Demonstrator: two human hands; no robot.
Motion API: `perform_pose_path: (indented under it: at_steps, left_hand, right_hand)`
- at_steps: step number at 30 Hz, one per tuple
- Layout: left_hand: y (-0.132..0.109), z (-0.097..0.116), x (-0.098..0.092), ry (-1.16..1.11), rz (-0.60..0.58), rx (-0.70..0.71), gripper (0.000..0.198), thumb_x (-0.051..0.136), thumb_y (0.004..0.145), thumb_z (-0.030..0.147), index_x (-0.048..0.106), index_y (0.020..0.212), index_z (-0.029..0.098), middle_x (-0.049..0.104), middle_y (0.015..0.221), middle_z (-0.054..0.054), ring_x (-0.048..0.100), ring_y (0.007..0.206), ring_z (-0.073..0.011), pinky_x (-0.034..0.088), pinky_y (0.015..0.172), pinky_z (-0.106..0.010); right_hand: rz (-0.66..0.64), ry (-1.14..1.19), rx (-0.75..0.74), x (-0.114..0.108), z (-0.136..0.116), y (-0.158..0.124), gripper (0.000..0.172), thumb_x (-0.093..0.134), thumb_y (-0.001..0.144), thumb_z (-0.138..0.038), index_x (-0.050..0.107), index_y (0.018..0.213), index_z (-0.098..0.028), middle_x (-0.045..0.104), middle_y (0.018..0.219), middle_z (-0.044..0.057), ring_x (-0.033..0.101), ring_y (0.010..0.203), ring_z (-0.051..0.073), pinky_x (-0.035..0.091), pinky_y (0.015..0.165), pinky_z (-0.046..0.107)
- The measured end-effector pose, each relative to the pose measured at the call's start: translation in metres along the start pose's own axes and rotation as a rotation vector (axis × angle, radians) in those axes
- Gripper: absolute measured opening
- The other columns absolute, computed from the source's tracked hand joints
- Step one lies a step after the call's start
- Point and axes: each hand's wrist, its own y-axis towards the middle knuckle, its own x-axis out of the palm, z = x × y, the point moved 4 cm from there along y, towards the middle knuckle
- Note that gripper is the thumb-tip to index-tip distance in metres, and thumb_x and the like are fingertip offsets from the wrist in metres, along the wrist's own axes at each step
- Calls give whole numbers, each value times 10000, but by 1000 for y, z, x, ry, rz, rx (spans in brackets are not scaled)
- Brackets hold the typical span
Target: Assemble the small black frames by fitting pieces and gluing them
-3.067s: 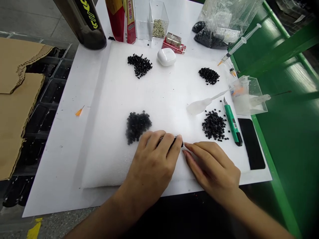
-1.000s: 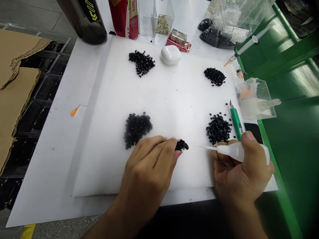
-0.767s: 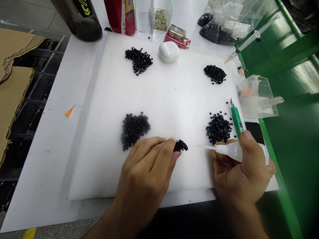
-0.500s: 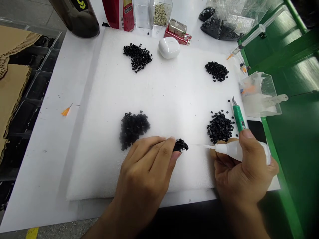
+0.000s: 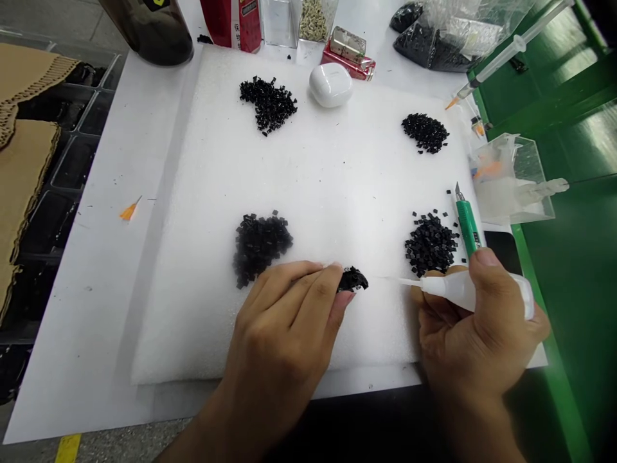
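Note:
My left hand (image 5: 289, 315) pinches a small black plastic part (image 5: 353, 279) with a curved outer edge; most of it is hidden behind my fingers. In my right hand (image 5: 482, 334) lies a white squeeze bottle (image 5: 457, 288), gripped between thumb and fingers. Its thin nozzle points left at the black part, with a gap between them. Both hands are over the white foam sheet (image 5: 328, 206). One pile of small black square pieces (image 5: 431, 244) lies just beyond the bottle, and another pile (image 5: 260, 244) sits beyond my left hand.
Two more black piles (image 5: 270, 105) (image 5: 425, 133) lie farther back. A green craft knife (image 5: 467, 222) rests near the right edge, by a clear box (image 5: 515, 180). A white rounded case (image 5: 331, 85), a syringe (image 5: 501, 61) and a dark bottle (image 5: 154, 32) stand or lie around the back.
The whole view has shifted slightly, with the far items higher in the picture. Both hands keep their holds, and the nozzle stays apart from the black part.

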Motion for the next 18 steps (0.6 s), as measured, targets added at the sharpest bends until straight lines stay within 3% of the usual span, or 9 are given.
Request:
perform_pose_path:
  at_steps: [5, 9, 18]
  left_hand:
    - [-1, -2, 1, -16, -4, -10, 241, 684, 967, 116, 687, 1199, 52, 758, 1021, -67, 668, 1061, -209, 594, 947, -374]
    - [-1, -3, 2, -36, -38, -4, 286, 683, 954, 86, 668, 1239, 65, 741, 1081, -63, 638, 1093, -215, 573, 980, -394]
    - [-3, 0, 0, -83, -109, 68, 365, 658, 906, -40, 655, 1259, 53, 673, 1169, -120, 588, 1100, -222, 561, 978, -399]
  right_hand:
    - [-14, 50, 8, -3, 1, 5, 303, 813, 708, -313, 531, 637, -228, 426, 534, -60, 404, 434, 96, 379, 339, 242]
    - [-58, 70, -8, -11, 1, 13, 336, 749, 765, -300, 467, 596, -228, 366, 517, -60, 352, 424, 90, 305, 330, 229]
    - [-220, 2, -47, -16, -1, 20, 331, 791, 742, -268, 525, 550, -232, 388, 514, -44, 411, 430, 116, 382, 362, 268]
